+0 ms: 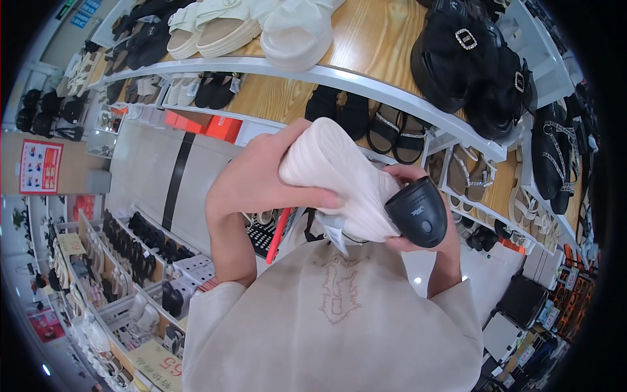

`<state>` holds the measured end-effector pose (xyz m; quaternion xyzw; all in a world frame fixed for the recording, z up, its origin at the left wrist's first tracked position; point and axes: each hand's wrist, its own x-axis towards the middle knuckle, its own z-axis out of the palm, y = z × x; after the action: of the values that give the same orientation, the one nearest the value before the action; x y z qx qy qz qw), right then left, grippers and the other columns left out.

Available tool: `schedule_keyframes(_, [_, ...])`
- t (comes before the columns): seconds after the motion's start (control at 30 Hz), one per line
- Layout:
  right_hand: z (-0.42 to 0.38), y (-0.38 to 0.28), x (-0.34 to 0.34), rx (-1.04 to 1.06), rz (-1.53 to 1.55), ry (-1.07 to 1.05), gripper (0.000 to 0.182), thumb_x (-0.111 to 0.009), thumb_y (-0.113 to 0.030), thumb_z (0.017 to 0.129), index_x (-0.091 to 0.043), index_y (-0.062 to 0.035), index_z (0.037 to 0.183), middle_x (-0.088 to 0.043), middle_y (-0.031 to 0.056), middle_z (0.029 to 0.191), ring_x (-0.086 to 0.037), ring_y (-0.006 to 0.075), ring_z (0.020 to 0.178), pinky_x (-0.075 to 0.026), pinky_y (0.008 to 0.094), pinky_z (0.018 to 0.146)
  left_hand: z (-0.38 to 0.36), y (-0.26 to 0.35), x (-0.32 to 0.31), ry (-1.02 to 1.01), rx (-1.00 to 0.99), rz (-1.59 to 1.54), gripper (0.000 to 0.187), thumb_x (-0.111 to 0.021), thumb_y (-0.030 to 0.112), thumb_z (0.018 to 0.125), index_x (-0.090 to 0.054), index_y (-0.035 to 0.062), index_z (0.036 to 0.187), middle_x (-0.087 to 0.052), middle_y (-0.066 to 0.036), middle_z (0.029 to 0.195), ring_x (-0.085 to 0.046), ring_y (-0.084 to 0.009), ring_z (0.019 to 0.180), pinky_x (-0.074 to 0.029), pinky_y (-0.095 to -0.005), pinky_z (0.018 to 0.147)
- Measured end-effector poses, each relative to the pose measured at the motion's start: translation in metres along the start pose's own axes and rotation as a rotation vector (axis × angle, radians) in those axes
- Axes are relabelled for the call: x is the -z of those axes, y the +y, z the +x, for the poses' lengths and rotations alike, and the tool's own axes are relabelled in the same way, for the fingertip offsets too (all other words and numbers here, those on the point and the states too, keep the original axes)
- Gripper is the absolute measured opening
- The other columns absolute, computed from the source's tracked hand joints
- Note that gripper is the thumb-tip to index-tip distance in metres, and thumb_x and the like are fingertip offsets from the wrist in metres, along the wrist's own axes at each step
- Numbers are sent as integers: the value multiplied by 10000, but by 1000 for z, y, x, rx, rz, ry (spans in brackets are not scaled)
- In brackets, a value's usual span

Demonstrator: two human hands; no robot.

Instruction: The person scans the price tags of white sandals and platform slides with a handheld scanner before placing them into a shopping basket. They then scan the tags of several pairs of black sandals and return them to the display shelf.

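Fingers clamped on the pale shoe [336, 166], your left hand [258, 173] and right hand [451, 236] seem mid-inspection; turning it calls for even support.

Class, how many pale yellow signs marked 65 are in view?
2: a smaller-looking sign towards the left edge, and a larger-looking sign near the bottom left. Others may be hidden.
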<state>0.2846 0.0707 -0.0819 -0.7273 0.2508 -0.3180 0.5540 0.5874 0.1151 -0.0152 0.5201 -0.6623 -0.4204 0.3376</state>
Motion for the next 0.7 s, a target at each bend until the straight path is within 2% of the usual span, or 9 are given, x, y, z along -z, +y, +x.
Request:
schedule_keyframes(0.07, [3, -1, 5, -18, 93, -19, 914, -944, -303, 560, -542, 13, 1317, -584, 152, 1319, -596, 252, 1177, -452, 360, 1017, 2, 10, -1, 7, 136, -141, 779, -888, 215, 693, -531, -37, 1337, -671, -101, 1145, -638, -180, 1058, -488, -324, 938])
schedule_keyframes(0.2, [5, 9, 11, 79, 79, -53, 937, -967, -295, 563, -533, 27, 1329, -550, 178, 1392, -580, 256, 1219, -438, 363, 1038, 0, 5, -5, 88, 113, -183, 794, -884, 236, 680, -531, -53, 1330, -667, -109, 1160, -633, -176, 1074, -482, -328, 954])
schedule_keyframes(0.27, [3, 11, 9, 65, 195, 30, 965, -976, -288, 577, -514, 45, 1355, -514, 197, 1443, -557, 268, 1262, -411, 378, 1068, -3, -7, -5, 156, -62, -164, 735, -900, 257, 686, -573, -33, 1276, -702, -131, 1099, -676, -188, 1012, -518, -326, 898])
schedule_keyframes(0.3, [0, 15, 10, 66, 198, 32, 965, -976, -288, 577, -514, 45, 1355, -514, 197, 1443, -557, 268, 1262, -411, 378, 1068, -5, -10, -5, 153, -61, -161, 735, -900, 257, 686, -573, -33, 1276, -702, -131, 1099, -676, -188, 1012, -518, -326, 898])
schedule_keyframes(0.37, [-7, 23, 14, 80, 213, 118, 996, -968, -309, 596, -488, 67, 1383, -516, 204, 1438, -543, 271, 1283, -390, 385, 1086, -11, -18, -4, 264, -95, -305, 798, -912, 225, 659, -542, -49, 1311, -674, -132, 1180, -649, -190, 1080, -493, -335, 956])
schedule_keyframes(0.53, [-24, 28, 18, 16, 210, 296, 1077, -941, -414, 623, -436, 72, 1441, -531, 188, 1415, -538, 274, 1286, -398, 391, 1080, -15, -47, -11, 263, -237, -485, 931, -938, 165, 595, -475, -76, 1365, -629, -137, 1271, -611, -212, 1167, -464, -352, 1011])
schedule_keyframes(0.6, [-19, 18, 10, 88, 304, 512, 906, -946, -430, 611, -557, 8, 1302, -535, 224, 1402, -535, 319, 1293, -409, 435, 1086, -13, -48, -14, 261, -252, -491, 964, -946, 148, 577, -459, -81, 1377, -622, -144, 1286, -600, -218, 1190, -459, -357, 1022])
schedule_keyframes(0.63, [-20, 20, 12, 87, 303, 515, 906, -946, -430, 611, -557, 8, 1302, -535, 224, 1402, -535, 319, 1293, -409, 435, 1086, -13, -46, -15, 237, -248, -438, 966, -946, 121, 568, -458, -77, 1377, -613, -154, 1302, -593, -230, 1207, -454, -369, 1033])
schedule_keyframes(0.7, [-20, 26, 15, 242, 263, 572, 683, -950, -444, 606, -572, -92, 1054, -514, 286, 1407, -523, 388, 1302, -421, 486, 1083, -10, -43, -13, 217, -241, -385, 968, -946, 94, 559, -457, -74, 1377, -604, -164, 1319, -585, -242, 1224, -450, -382, 1044])
